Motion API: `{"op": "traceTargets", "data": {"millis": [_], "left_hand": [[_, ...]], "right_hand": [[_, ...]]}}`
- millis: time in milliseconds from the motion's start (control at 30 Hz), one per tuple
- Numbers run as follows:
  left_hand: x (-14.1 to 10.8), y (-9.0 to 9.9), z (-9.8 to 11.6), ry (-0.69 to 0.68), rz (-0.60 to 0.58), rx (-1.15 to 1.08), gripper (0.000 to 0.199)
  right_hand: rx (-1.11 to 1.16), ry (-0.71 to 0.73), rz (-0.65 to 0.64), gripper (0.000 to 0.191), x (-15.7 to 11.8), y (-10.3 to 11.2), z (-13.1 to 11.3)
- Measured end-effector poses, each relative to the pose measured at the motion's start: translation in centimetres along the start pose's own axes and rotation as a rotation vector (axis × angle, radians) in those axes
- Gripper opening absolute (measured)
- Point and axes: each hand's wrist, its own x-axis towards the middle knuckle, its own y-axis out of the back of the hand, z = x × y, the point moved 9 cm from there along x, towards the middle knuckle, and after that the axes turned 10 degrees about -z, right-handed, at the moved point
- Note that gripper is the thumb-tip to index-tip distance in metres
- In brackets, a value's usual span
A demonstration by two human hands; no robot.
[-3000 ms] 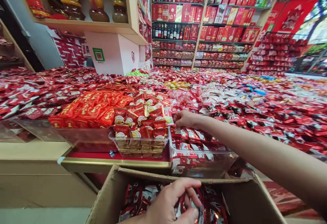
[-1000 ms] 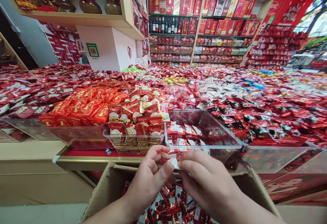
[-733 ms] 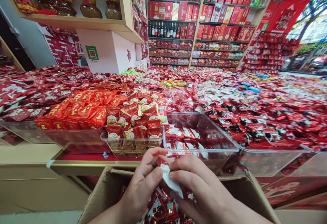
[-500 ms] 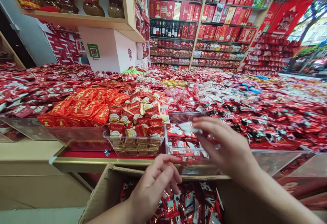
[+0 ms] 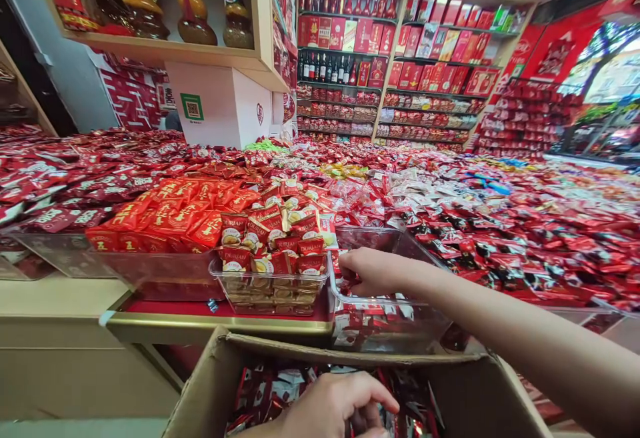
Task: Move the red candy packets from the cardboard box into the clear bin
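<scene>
My right hand (image 5: 373, 271) reaches over the box into a clear plastic bin (image 5: 415, 301) holding red and white wrapped candies (image 5: 383, 309). Its fingers point down and are bent; whatever they grip, if anything, is hidden. My left hand (image 5: 345, 406) is low inside the cardboard box (image 5: 350, 356), over a pile of red and white wrapped candies (image 5: 285, 385). Its index finger is stretched out apart from the curled others, and nothing shows in it.
Left of the bin stands a clear bin of durian candies (image 5: 273, 278), then bright red packets (image 5: 170, 215). Candy heaps (image 5: 500, 238) spread right and behind. Shelves of bottles and boxes (image 5: 345, 35) stand at the back; a wooden cabinet (image 5: 175, 45) juts out upper left.
My right hand has moved left and down into the bin; the white-wrapped piece at its fingertips is out of sight. My left hand has dropped lower into the box. The view has shifted slightly.
</scene>
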Motion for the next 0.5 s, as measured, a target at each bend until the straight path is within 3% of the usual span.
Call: {"op": "traceTargets", "data": {"millis": [300, 500], "left_hand": [[0.3, -0.9, -0.8, -0.012, -0.045, 0.047, 0.029], [0.6, -2.4, -1.1, -0.13, -0.155, 0.165, 0.047]], "right_hand": [[0.177, 0.01, -0.093, 0.02, 0.3, -2.2, 0.8], [0.228, 0.025, -0.095, 0.021, 0.8, -2.4, 1.1]]}}
